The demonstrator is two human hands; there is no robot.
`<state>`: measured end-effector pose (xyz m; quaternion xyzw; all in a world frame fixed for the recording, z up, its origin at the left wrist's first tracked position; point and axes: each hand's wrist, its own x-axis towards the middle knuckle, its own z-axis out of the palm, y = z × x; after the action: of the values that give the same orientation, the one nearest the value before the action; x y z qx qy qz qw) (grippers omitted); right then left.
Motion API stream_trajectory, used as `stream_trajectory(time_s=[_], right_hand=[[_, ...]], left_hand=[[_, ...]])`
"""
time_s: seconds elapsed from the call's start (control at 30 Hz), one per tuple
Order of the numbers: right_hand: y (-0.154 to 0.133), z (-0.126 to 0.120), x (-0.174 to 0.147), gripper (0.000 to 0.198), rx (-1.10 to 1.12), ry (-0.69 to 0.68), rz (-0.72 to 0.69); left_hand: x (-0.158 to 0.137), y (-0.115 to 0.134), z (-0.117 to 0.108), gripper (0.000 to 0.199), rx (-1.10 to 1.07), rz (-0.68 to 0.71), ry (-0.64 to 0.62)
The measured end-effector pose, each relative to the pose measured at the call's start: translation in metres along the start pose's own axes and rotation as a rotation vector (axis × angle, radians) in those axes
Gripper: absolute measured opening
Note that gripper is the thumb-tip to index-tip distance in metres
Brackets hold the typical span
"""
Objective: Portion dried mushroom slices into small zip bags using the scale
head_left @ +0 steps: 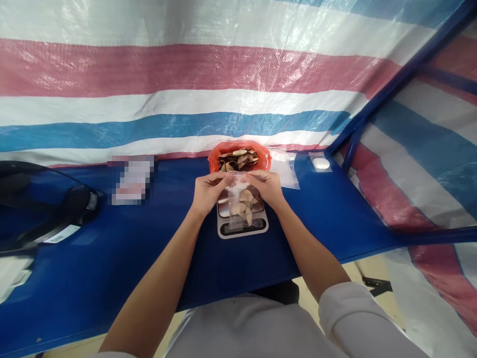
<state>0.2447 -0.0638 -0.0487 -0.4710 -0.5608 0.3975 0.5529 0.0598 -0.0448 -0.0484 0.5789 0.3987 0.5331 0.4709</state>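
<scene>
Both of my hands pinch the top edge of a clear plastic bag (235, 199), which holds several pale dried slices (246, 203). My left hand (212, 190) grips its left corner, and my right hand (265, 185) its right corner. The bag hangs or lies over a white kitchen scale (264, 227); whether it rests on the plate I cannot tell. Part of the scale's dark display shows below the bag. Just beyond my fingers is a red plastic bag (265, 155), open at the top, with dark-edged dried slices (238, 160) inside.
Flat clear bags (285, 169) lie right of the red bag. Farther right is a small white oval object (320, 163) on clear plastic. A blurred-out packet (132, 181) and a black object (48, 199) are at left on the blue table (141, 258). Striped sheeting (179, 69) hangs behind.
</scene>
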Motion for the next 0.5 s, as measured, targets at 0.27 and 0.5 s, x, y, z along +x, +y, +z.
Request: stream_trajectory(time_s=[0.27,0.5], right_hand=[[0.0024,-0.0053,0.0045,0.032,0.155,-0.001,0.068],[0.0013,-0.0026,0.0063,0.037,0.142,0.034,0.099]], left_hand=[[0.0024,-0.0060,-0.0008,0.027,-0.018,0.015,0.049],[0.0007,-0.0053,0.0031,0.034,-0.046,-0.037,0.039]])
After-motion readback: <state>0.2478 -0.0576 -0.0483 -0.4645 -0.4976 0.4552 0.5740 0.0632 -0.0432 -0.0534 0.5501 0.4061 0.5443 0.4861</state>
